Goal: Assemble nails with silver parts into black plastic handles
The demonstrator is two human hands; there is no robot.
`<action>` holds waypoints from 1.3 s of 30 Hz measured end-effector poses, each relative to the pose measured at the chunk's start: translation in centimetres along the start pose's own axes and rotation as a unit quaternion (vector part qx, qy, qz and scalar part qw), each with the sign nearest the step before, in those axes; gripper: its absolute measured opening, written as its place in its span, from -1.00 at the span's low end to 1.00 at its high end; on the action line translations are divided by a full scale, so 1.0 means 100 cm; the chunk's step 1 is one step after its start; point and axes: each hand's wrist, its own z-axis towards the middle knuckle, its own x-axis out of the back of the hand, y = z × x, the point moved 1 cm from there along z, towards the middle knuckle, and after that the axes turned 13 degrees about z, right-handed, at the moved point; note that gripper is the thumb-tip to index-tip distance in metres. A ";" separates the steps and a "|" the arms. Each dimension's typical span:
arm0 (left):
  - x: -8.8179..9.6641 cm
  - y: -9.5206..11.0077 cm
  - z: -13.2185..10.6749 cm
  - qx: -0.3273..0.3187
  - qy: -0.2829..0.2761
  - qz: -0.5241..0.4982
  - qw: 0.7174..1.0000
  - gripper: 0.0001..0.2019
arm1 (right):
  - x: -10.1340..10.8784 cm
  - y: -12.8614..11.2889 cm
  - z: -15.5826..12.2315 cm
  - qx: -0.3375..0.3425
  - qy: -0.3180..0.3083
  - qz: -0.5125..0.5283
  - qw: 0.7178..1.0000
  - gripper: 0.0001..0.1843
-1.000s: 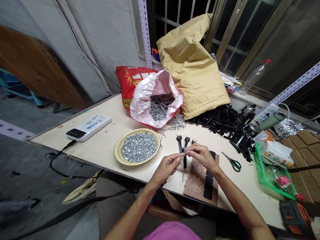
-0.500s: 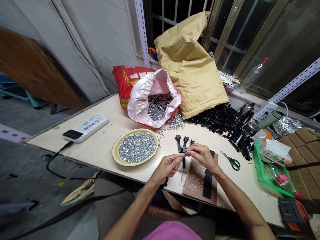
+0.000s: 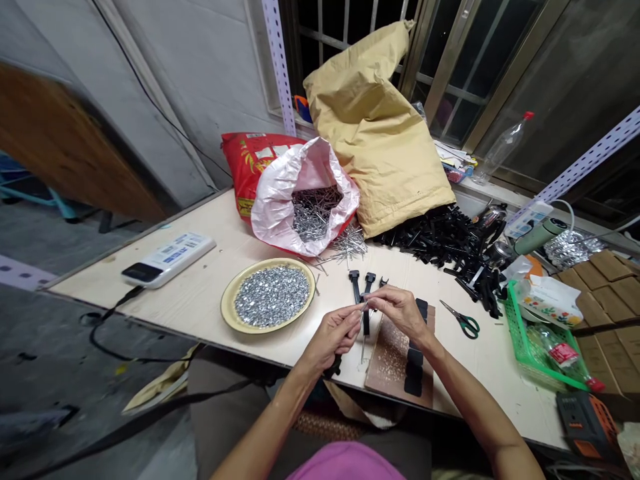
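My left hand (image 3: 333, 335) and my right hand (image 3: 397, 310) meet above the table's near edge, fingers pinched together on a thin metal nail (image 3: 363, 308) held between them. A black plastic piece (image 3: 332, 367) seems tucked under my left palm. Just beyond my fingers lie two black plastic clips (image 3: 361, 287) on the table. A brown cardboard pad (image 3: 395, 353) with black strips lies under my right wrist. A yellow plate (image 3: 231, 297) heaped with small silvery parts stands to the left of my hands.
A white-pink bag of nails (image 3: 305, 200) and a tan sack (image 3: 380, 140) stand at the back, with a pile of black clips (image 3: 445, 243) to the right. Scissors (image 3: 463, 321), a green basket (image 3: 533, 340) and a white device (image 3: 167, 257) also lie on the table (image 3: 200, 293).
Both hands stay pinched on the nail with only slight finger motion. The view has shifted a little, so everything sits slightly left and higher.
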 end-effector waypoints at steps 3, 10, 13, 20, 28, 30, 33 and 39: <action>-0.001 -0.001 0.001 -0.031 0.037 0.025 0.999 -0.32 | 0.001 -0.002 -0.001 0.001 0.015 -0.021 1.000 -0.71; -0.003 -0.001 0.001 -0.007 0.009 0.034 0.999 -0.28 | 0.005 0.002 -0.004 0.003 -0.004 -0.011 1.000 -0.71; -0.003 -0.001 0.002 -0.036 0.032 0.062 0.997 -0.28 | 0.008 0.006 -0.004 0.000 0.016 -0.009 1.000 -0.71; -0.002 -0.002 0.002 -0.050 0.040 0.128 0.990 -0.34 | 0.009 0.005 -0.008 0.082 -0.013 -0.082 0.993 -0.73; -0.006 -0.003 0.003 -0.029 -0.018 0.092 0.995 -0.35 | 0.012 0.002 -0.012 0.044 0.000 -0.017 0.999 -0.73; -0.007 -0.003 0.003 -0.022 -0.022 0.083 0.996 -0.34 | 0.013 0.002 -0.012 0.058 0.000 -0.017 0.998 -0.73; -0.008 -0.002 0.002 -0.033 -0.007 0.091 0.995 -0.35 | 0.013 0.003 -0.012 0.075 0.012 -0.041 0.996 -0.73; -0.010 0.001 0.003 -0.034 -0.013 0.086 0.996 -0.36 | 0.013 0.007 -0.014 0.061 0.013 -0.019 0.998 -0.74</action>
